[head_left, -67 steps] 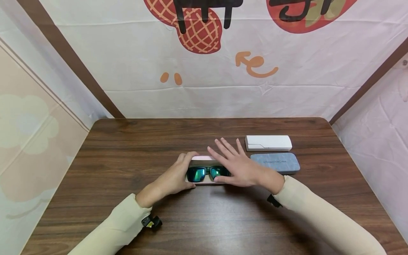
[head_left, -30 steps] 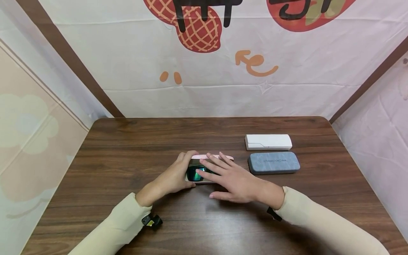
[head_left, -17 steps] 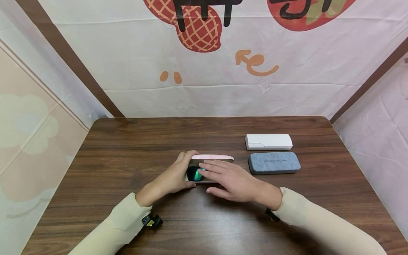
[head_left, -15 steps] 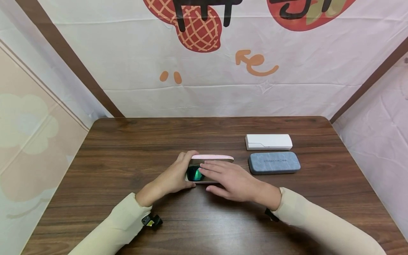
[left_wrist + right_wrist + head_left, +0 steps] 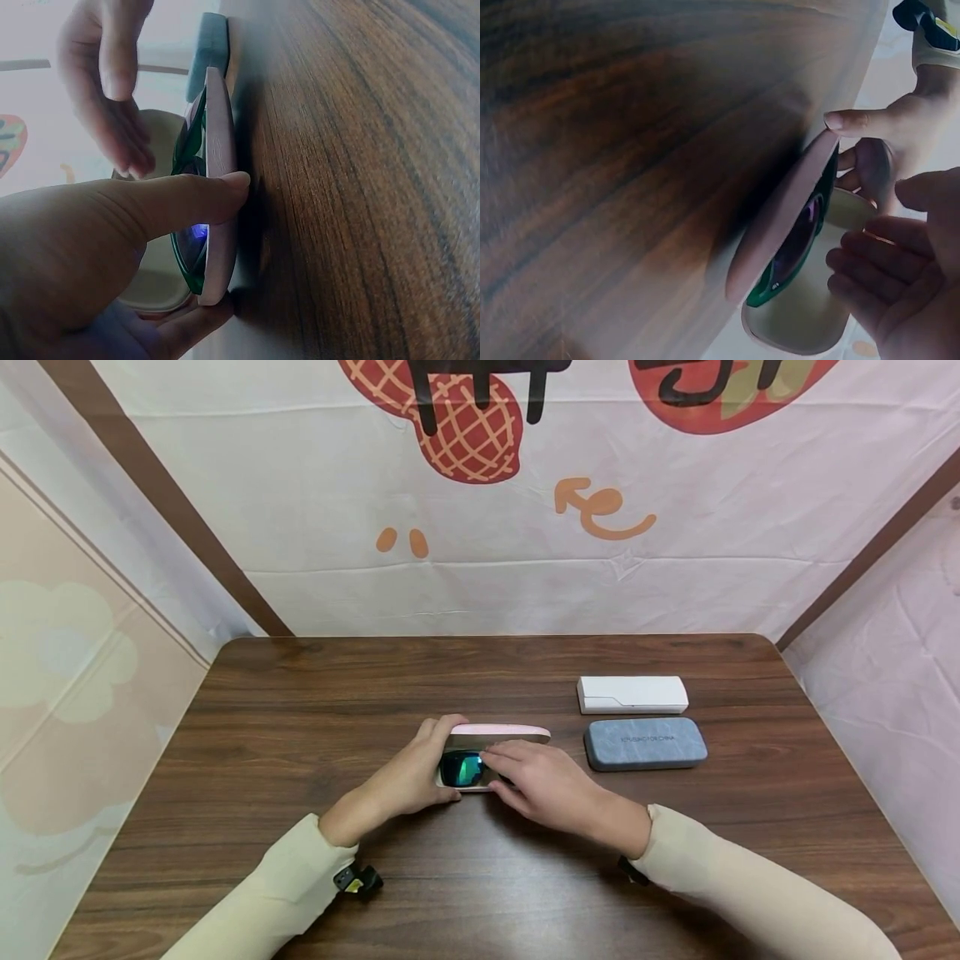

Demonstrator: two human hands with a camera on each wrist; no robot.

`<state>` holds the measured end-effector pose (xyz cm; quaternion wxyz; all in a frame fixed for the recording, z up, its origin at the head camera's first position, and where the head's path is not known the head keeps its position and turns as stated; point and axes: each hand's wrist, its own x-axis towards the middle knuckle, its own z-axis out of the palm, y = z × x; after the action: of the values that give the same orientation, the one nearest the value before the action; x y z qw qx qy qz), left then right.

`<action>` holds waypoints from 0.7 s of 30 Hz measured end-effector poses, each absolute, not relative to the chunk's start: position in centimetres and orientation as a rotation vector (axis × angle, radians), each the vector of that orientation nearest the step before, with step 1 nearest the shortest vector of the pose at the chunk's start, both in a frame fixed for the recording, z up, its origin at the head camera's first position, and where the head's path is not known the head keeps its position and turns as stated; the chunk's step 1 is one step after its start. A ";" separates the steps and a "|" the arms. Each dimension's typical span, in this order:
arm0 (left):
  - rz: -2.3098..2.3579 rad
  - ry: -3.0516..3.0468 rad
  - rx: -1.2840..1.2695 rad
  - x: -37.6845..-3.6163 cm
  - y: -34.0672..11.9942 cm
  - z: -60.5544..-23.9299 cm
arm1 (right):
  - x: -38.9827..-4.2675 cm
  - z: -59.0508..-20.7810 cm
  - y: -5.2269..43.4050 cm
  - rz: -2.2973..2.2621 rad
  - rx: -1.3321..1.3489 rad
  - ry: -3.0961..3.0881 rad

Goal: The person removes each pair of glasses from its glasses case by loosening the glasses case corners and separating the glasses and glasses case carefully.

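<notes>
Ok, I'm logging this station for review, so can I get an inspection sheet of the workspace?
Surface: dark wooden table.
Job's things: pink case open, green-lensed sunglasses inside.
Clutter: white case and grey case, both closed, to the right.
Hands: left hand grips the pink case's left end; right hand, fingers curled over the sunglasses, whether gripping unclear.
Cables: nothing seen.
Surroundings: printed cloth backdrop.

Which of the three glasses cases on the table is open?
The pink case between the hands, its lid raised over green-lensed sunglasses; the white and grey-blue cases are closed.
</notes>
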<state>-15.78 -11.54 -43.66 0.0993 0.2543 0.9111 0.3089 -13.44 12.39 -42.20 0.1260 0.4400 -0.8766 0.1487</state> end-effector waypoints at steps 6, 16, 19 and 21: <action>0.914 2.695 0.750 -15.8 -11.5 -43.5 | -13.3 -42.9 12.0 0.299 1.214 -2.585; 0.934 2.697 0.741 -15.7 -11.5 -43.6 | -13.0 -43.6 11.2 0.156 1.077 -2.665; 0.936 2.697 0.741 -15.7 -11.5 -43.6 | -13.0 -43.7 11.0 0.117 1.060 -2.707; 0.937 2.695 0.739 -15.7 -11.5 -43.5 | -13.0 -43.8 10.9 0.090 1.053 -2.721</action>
<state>-15.71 -11.49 -43.54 0.0970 0.2497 0.9101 0.3163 -13.01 10.93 -43.83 0.1108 0.3586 -0.9264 0.0305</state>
